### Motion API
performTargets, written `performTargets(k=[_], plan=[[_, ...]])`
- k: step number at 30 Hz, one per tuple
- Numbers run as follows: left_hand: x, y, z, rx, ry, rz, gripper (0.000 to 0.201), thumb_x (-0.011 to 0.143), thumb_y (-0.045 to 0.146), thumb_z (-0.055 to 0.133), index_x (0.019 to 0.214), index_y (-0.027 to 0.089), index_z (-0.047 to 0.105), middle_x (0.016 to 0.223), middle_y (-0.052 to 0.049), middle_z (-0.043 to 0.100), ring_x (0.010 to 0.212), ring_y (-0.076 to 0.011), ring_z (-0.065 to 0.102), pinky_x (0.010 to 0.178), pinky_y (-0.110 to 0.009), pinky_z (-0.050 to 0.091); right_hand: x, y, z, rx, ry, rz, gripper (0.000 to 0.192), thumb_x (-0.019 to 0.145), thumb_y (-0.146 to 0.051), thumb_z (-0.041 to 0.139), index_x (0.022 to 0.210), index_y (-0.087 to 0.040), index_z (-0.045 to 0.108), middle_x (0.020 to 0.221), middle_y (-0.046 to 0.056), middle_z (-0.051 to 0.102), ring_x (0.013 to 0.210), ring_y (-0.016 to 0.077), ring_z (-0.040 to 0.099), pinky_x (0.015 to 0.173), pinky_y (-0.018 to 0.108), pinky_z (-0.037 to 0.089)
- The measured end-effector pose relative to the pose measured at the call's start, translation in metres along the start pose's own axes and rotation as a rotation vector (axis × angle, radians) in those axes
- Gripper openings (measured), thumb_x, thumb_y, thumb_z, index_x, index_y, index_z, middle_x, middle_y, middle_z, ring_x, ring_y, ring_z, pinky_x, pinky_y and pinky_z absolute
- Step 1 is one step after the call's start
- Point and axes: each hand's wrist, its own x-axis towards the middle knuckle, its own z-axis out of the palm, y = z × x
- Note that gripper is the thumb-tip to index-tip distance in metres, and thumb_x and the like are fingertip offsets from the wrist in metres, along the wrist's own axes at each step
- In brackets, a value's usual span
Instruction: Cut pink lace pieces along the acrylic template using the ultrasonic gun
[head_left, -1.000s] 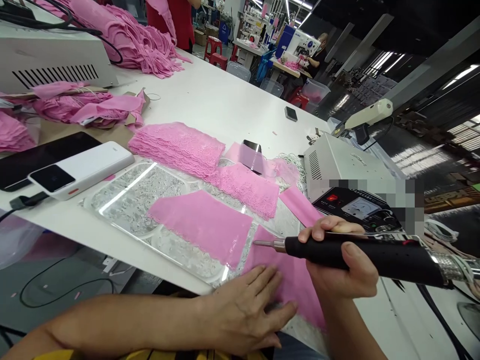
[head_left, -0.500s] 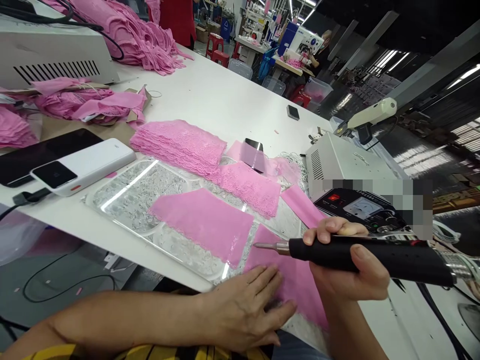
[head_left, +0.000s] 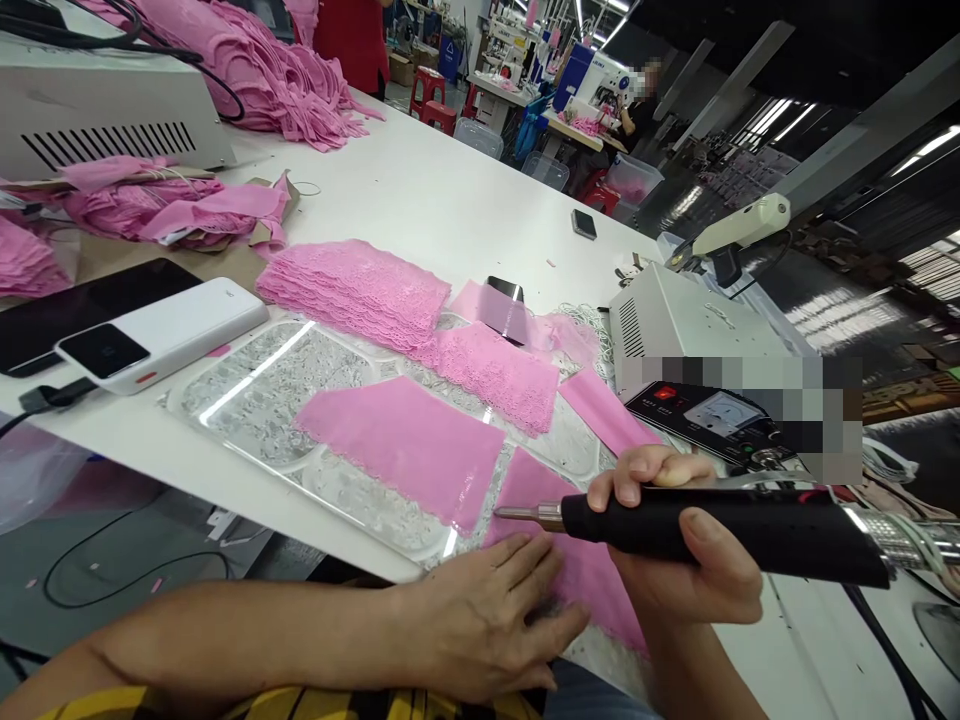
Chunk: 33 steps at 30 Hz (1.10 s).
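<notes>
My left hand (head_left: 487, 610) lies palm down with its fingers stretched out, pressing on a pink fabric piece (head_left: 536, 480). My right hand (head_left: 697, 560) is wrapped round a black cylindrical hand tool (head_left: 765, 535) with a slim metal tip. That tip points left, over the pink piece and just above my left fingertips; whether it touches the cloth I cannot tell. Left of it, a second pink piece with a scalloped edge (head_left: 405, 450) lies flat on a clear-edged grey patterned board (head_left: 277, 400). Behind these sit a pink lace piece (head_left: 499, 375) and a thick stack of pink lace (head_left: 356, 290).
A control box with a meter (head_left: 712, 410) stands on the right. A white power bank (head_left: 169, 330) lies by a dark phone (head_left: 82, 310) on the left. Pink garments (head_left: 270, 80) are heaped at the back. Cables (head_left: 885, 640) run along the right side.
My right hand has lowered the tool and moved it slightly left, so its tip is nearer my left fingertips. My left hand and the fabric pieces stay in place.
</notes>
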Motion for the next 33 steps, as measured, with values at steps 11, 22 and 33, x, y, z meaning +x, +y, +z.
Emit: performTargets(k=[11, 22, 33], plan=[[-0.001, 0.001, -0.005, -0.016, -0.005, -0.015, 0.046, 0.098, 0.046, 0.045, 0.13, 0.013, 0.049, 0.127, -0.022, 0.06, 0.126, -0.0327, 0.054, 0.106, -0.043, 0.043, 0.006, -0.005, 0.001, 0.01, 0.009, -0.017, 0.012, 0.075, -0.028, 0.062, 0.082, -0.019, 0.065, 0.077, 0.002, 0.056, 0.059, 0.0115, 0.053, 0.05, 0.03, 0.055], [0.001, -0.054, -0.011, 0.276, 0.066, -0.007, 0.037, 0.098, 0.018, 0.04, 0.131, 0.013, 0.056, 0.138, -0.009, 0.057, 0.134, -0.0286, 0.047, 0.114, -0.044, 0.034, 0.013, -0.035, -0.063, -0.159, 0.442, -0.26, 0.011, 0.064, -0.028, 0.062, 0.072, -0.019, 0.061, 0.076, 0.001, 0.056, 0.056, 0.0112, 0.052, 0.045, 0.027, 0.049], [0.001, -0.066, 0.002, 0.35, -0.014, -0.023, 0.047, 0.101, 0.038, 0.036, 0.141, 0.017, 0.047, 0.143, -0.012, 0.053, 0.136, -0.0288, 0.045, 0.112, -0.046, 0.033, -0.014, -0.032, -0.1, -0.127, 0.574, -0.255, 0.012, 0.063, -0.028, 0.061, 0.071, -0.019, 0.063, 0.075, 0.001, 0.057, 0.057, 0.0119, 0.053, 0.047, 0.028, 0.05]])
